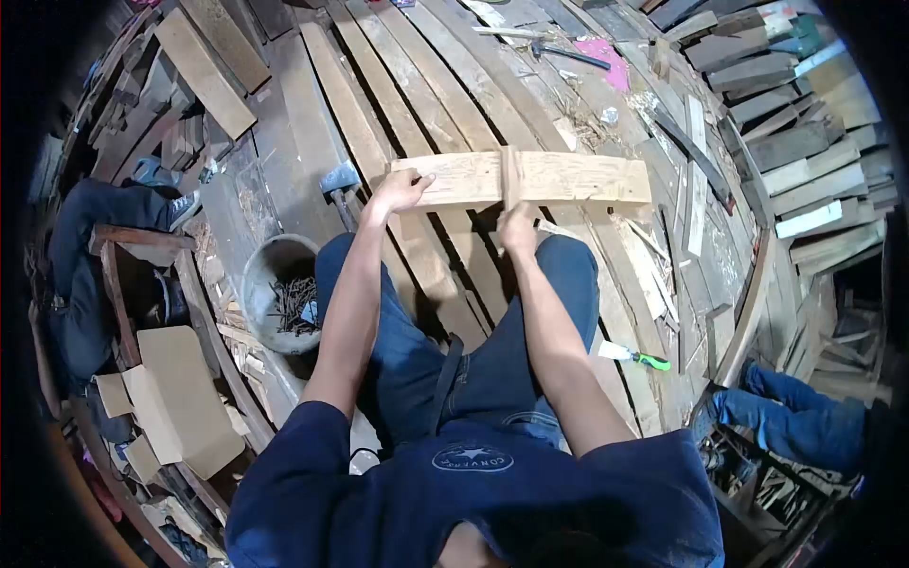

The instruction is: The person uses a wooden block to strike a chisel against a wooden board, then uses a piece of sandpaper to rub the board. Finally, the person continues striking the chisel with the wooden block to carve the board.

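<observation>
Long, worn boards [431, 71] run away from near to far, dark gaps between them. Stacked timber [786, 151] crowds the right side; more wood pieces [137, 95] pile up far left. Cardboard [180, 393] lies near left. Light falls pale on the middle — the edges sink into shadow.

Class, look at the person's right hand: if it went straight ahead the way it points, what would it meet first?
Probably the near edge of the pale plank, just ahead of the right hand; one view leaves its height unclear, so it might pass over the plank instead.
</observation>
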The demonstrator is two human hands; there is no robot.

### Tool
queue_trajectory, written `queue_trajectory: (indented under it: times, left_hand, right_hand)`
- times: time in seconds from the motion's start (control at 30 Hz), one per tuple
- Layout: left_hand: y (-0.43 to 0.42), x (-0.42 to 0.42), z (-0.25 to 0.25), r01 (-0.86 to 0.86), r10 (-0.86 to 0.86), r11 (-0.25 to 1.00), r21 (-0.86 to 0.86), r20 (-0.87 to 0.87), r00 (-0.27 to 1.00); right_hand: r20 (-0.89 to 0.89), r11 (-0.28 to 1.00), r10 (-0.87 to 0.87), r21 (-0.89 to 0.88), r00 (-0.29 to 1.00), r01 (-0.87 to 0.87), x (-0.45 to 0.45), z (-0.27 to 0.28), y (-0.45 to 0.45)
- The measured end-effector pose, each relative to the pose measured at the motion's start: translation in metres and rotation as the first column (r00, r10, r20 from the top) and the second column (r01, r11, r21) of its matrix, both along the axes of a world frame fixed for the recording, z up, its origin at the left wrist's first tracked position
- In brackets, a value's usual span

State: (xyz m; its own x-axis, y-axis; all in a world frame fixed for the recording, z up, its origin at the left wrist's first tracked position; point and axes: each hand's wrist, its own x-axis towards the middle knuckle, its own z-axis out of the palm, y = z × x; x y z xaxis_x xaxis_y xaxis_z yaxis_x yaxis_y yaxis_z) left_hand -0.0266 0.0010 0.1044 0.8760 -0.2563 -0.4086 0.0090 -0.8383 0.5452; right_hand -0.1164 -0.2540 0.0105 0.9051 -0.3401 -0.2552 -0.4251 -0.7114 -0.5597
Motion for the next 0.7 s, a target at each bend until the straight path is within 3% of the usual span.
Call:
queue_trajectory:
  times: [0.07,0.13,0.2,0.23,0.27,0.3,0.37,0.4,0.47,0.5,0.53,0.6,0.67,0.7]
  left_hand:
    - [0.006,0.0,-0.011,0.032,-0.032,0.999,0.02,0.014,0.999]
    - [0.011,0.002,-0.028,0.025,-0.021,0.997,-0.076,0.061,0.998]
    - [0.009,0.003,-0.031,-0.016,0.037,0.986,-0.167,0.125,0.992]
    - [0.002,0.002,-0.012,-0.021,0.032,0.995,-0.101,0.108,0.994]
    - [-0.002,0.0,0.007,-0.026,0.025,1.0,0.01,0.025,0.999]
    - [-0.001,0.004,0.005,-0.017,0.018,1.0,-0.01,0.025,1.0]
    - [0.003,-0.001,-0.007,-0.024,0.025,0.998,-0.054,0.019,1.0]
    - [0.006,0.0,-0.012,-0.034,0.036,0.996,-0.078,0.031,0.999]
    - [0.012,0.003,-0.022,0.0,0.002,0.997,-0.076,0.024,1.0]
    - [0.013,0.002,-0.025,-0.01,0.017,0.992,-0.125,0.052,0.999]
    - [0.012,0.001,-0.028,-0.021,0.035,0.984,-0.178,0.079,0.996]
    - [0.006,0.0,-0.022,-0.013,0.02,0.996,-0.092,0.077,0.997]
    - [0.0,0.0,-0.008,-0.006,0.01,0.999,-0.048,0.078,0.997]
    - [-0.001,-0.003,-0.005,0.001,0.001,0.999,-0.042,0.068,0.998]
  right_hand:
    - [-0.018,0.99,-0.135,0.044,0.991,0.136,0.003,-0.002,0.007]
    - [0.016,0.967,0.247,0.061,0.969,-0.248,-0.011,-0.03,0.017]
    - [-0.026,0.816,0.577,-0.022,0.816,-0.578,-0.024,-0.011,0.018]
    - [0.026,0.841,0.541,-0.052,0.841,-0.539,-0.02,-0.014,0.015]
    - [-0.098,0.88,0.473,0.012,0.875,-0.475,-0.011,-0.014,0.002]
    - [-0.039,0.959,0.283,0.018,0.958,-0.283,-0.004,-0.006,-0.001]
    - [0.073,0.991,-0.088,0.104,0.993,0.08,0.001,-0.01,-0.006]
    - [-0.064,0.949,-0.169,0.261,0.984,0.18,0.007,-0.002,-0.006]
    - [0.215,0.991,0.055,0.107,0.975,-0.079,-0.01,-0.031,0.015]
    - [0.21,0.953,0.302,-0.049,0.93,-0.299,-0.014,-0.038,0.025]
    - [0.092,0.887,0.456,0.04,0.885,-0.461,-0.019,-0.042,0.026]
    - [0.039,0.849,0.523,0.062,0.851,-0.524,-0.014,-0.036,0.01]
    - [0.032,0.983,0.183,-0.038,0.983,-0.182,-0.002,-0.023,0.001]
    - [0.106,0.998,-0.059,-0.006,0.993,0.06,0.004,-0.021,-0.008]
